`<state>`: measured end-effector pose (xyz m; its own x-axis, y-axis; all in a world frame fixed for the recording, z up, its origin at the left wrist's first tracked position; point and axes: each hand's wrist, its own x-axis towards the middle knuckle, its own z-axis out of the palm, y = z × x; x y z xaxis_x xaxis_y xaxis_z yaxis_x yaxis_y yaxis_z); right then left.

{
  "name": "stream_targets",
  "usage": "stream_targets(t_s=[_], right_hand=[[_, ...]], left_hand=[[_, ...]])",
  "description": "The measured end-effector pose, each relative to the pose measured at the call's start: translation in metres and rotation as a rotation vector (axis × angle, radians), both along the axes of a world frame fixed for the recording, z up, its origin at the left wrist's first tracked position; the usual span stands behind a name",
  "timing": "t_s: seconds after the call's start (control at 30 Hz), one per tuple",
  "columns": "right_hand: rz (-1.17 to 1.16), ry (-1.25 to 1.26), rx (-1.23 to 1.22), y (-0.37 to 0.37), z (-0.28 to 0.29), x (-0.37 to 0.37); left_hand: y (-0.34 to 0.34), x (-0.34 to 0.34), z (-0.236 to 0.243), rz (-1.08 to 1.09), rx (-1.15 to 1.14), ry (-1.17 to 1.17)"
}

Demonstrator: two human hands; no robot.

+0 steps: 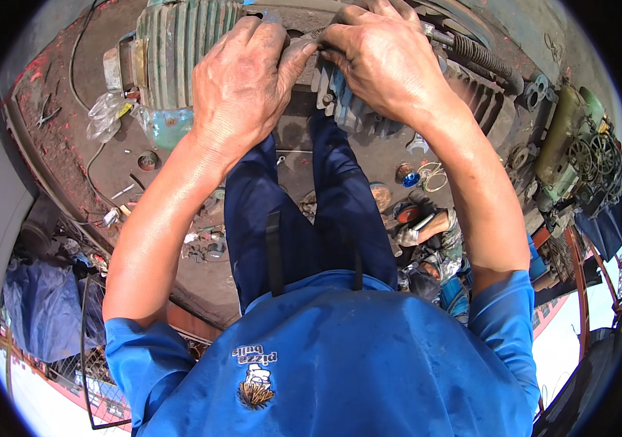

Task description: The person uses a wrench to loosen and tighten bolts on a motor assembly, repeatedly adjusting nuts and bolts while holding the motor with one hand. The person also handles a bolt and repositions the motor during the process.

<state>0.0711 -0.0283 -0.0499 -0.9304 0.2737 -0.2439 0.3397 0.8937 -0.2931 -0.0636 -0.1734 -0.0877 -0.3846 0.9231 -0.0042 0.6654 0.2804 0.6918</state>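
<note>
Both hands are raised close together at the far edge of the view, thumbs nearly meeting. My left hand (241, 87) has its fingers curled over and its thumb pointing right. My right hand (391, 62) is bent inward, thumb and fingers pinched near the left thumb. What they grip between them is small, dark and mostly hidden; I cannot make out its kind. Left of my left hand stands a worn green motor (187, 58) with ribbed sides. Beneath my right hand is a finned grey-blue metal part (347, 98).
A clear plastic bag (107, 116) and pliers (47, 109) lie left on the dirty ground. At right are a coiled spring-like hose (489, 58), a wire loop (433, 177) and a green tank (562, 135). Another person's gloved hand (411, 234) shows lower right.
</note>
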Motion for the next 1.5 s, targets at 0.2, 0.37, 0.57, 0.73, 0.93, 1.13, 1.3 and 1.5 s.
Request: stream_targets(t_s=[0.2, 0.37, 0.57, 0.73, 0.93, 1.13, 1.3, 1.5], right_hand=[[0.000, 0.102, 0.022, -0.001, -0.003, 0.004], [0.008, 0.053, 0.056, 0.000, -0.003, 0.004], [0.013, 0.036, -0.022, 0.000, 0.014, -0.001], [-0.009, 0.065, 0.031, -0.002, -0.003, 0.005], [0.005, 0.072, 0.029, -0.002, -0.002, 0.004], [-0.034, 0.082, -0.050, 0.003, 0.003, 0.005], [0.000, 0.045, -0.011, 0.000, 0.000, 0.005], [-0.022, 0.072, -0.032, 0.000, 0.007, 0.004]], left_hand=[[0.021, 0.009, 0.038, 0.484, -0.513, -1.145], [0.013, -0.002, 0.019, -0.227, 0.108, 0.304], [0.026, -0.010, 0.015, 0.445, -0.465, -1.196], [0.004, -0.003, 0.007, 0.032, -0.108, -0.077], [0.014, 0.008, 0.025, 0.193, -0.302, -0.433], [0.015, -0.007, 0.033, -0.204, 0.000, 0.130], [0.019, -0.011, 0.023, -0.184, -0.261, -0.058], [0.013, -0.008, 0.017, 0.197, -0.312, -0.581]])
